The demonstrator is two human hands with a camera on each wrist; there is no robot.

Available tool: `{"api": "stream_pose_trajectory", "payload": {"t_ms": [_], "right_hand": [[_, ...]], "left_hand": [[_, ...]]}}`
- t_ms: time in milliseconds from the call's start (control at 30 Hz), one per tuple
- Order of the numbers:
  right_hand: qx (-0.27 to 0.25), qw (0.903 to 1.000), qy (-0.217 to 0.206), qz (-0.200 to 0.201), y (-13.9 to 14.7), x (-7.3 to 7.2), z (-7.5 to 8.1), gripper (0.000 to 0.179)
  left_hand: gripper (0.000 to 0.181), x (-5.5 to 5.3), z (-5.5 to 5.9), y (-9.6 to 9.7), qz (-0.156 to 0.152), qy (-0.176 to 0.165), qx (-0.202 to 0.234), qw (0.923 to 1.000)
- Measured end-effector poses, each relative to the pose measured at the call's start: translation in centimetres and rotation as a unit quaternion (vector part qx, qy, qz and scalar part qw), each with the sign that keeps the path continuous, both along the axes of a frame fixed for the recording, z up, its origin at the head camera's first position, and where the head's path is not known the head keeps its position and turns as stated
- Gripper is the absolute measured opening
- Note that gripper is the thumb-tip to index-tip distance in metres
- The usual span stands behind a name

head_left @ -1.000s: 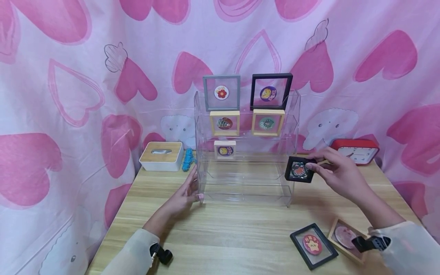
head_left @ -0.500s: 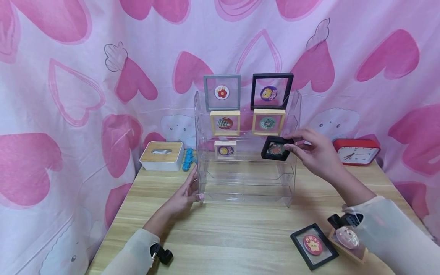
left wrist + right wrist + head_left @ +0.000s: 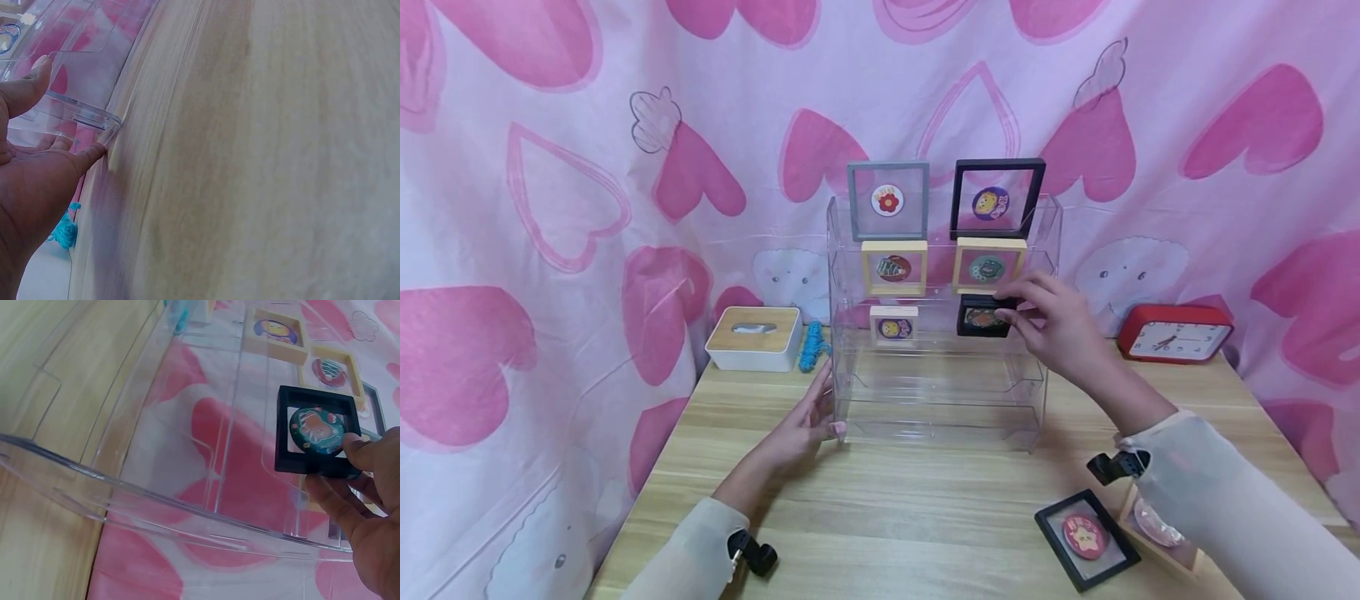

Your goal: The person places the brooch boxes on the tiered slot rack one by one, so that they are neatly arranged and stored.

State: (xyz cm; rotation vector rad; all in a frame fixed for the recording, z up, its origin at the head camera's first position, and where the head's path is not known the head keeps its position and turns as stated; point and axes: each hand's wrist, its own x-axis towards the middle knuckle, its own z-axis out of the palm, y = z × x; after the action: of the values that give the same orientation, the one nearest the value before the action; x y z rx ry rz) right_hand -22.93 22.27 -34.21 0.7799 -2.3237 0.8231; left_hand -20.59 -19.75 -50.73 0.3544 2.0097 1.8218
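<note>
Black frame pinched by right hand; left hand flat against rack.

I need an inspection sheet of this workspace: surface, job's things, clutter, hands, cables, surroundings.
Surface: wooden table, light grain.
Job's things: clear stand with five framed badges on its tiers; small black frame being set on the third tier, right of the small wooden frame.
Clutter: black frame and wooden frame lying at front right; tissue box; blue string; red clock.
Hands: left hand rests on the stand's left edge; right hand pinches the small black frame.
Cables: nothing seen.
Surroundings: pink heart curtain.
</note>
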Motion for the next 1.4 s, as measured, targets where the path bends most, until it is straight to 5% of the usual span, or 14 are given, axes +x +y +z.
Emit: {"api": "stream_pose_trajectory", "payload": {"t_ms": [400,733,1400], "right_hand": [[0.093,0.9956,0.003,-0.01,-0.6,-0.3,-1.1,0.04],[0.154,0.9859,-0.039,-0.053,-0.6,0.2,-1.2,0.055],[0.149,0.9875,0.011,-0.051,-0.2,0.3,-1.4,0.054]], "left_hand": [[0.112,0.2,-0.1,0.1,0.008,-0.011,0.003,0.9999],[0.112,0.1,-0.1,0.1,0.005,-0.01,0.004,0.9999],[0.113,0.1,0.0,0.1,-0.002,-0.003,0.013,0.9999]]}}
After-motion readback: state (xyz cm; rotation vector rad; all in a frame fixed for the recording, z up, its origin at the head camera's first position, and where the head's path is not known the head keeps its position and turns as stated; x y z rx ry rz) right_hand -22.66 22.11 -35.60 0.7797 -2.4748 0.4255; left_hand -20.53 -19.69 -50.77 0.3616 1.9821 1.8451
